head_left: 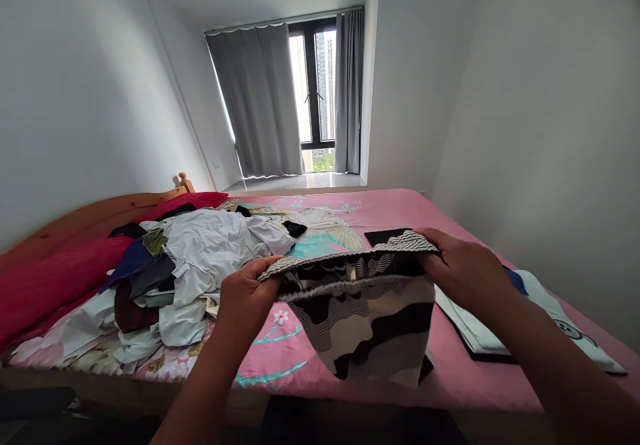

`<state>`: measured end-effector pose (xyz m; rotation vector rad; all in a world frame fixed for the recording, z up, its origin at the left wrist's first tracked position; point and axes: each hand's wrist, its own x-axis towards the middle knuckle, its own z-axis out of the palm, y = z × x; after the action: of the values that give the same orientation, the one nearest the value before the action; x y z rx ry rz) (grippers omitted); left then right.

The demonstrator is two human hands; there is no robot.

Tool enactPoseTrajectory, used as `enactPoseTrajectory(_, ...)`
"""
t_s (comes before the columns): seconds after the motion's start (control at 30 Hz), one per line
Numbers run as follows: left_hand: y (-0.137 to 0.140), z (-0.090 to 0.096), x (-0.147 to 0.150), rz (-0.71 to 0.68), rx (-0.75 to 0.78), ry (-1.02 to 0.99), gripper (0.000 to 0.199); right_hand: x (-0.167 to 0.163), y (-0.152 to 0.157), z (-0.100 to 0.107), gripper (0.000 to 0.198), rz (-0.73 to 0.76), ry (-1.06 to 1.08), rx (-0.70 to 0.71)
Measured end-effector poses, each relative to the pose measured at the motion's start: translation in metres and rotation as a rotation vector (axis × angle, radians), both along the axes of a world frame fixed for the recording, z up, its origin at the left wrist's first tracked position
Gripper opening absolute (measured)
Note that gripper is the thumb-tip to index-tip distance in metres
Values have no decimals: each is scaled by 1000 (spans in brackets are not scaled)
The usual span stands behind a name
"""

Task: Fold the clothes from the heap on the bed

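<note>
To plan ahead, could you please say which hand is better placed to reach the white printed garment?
Probably the right hand: the white printed garment lies by its forearm; the left hand is nearer the clothes pile. Both hold the patterned garment.

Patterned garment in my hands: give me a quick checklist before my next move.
1. Left hand grips one end of the waistband: ok.
2. Right hand grips the other end: ok.
3. Waistband edges together: not ok, they gape apart.
4. Garment smooth at the back: cannot tell, that side is hidden.
5. Garment's lower edge off the bed: cannot tell from this view.
6. Clothes heap out of both hands: ok.
</note>
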<state>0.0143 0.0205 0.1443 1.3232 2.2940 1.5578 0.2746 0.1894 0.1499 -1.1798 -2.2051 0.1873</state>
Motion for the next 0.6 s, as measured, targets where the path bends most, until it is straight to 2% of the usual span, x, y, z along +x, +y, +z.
enactPoseTrajectory(0.13, -5, 8, 28, -150, 107, -123, 34, -7, -26, 0, 40, 333, 312, -351)
enactPoseTrajectory(0.2, -9, 11, 37, -207, 165, -201, 37, -7, -38, 5, 37, 407, 453, -388)
enactPoseTrajectory(0.33, -29, 23, 41, -128, 335, -348, 36, 5, -61, 30, 37, 266, 699, -149)
enactPoseTrajectory(0.43, -38, 22, 33, -160, 397, -396, 28, 11, -66, 32, 48, 309, 634, 34)
enactPoseTrajectory(0.5, -26, 10, 18, -201, 296, -361, 27, 6, -47, 17, 47, 335, 541, 109)
enactPoseTrajectory(0.6, 17, -13, -8, -160, 135, -237, 27, -13, 14, -13, 51, 202, 489, 162)
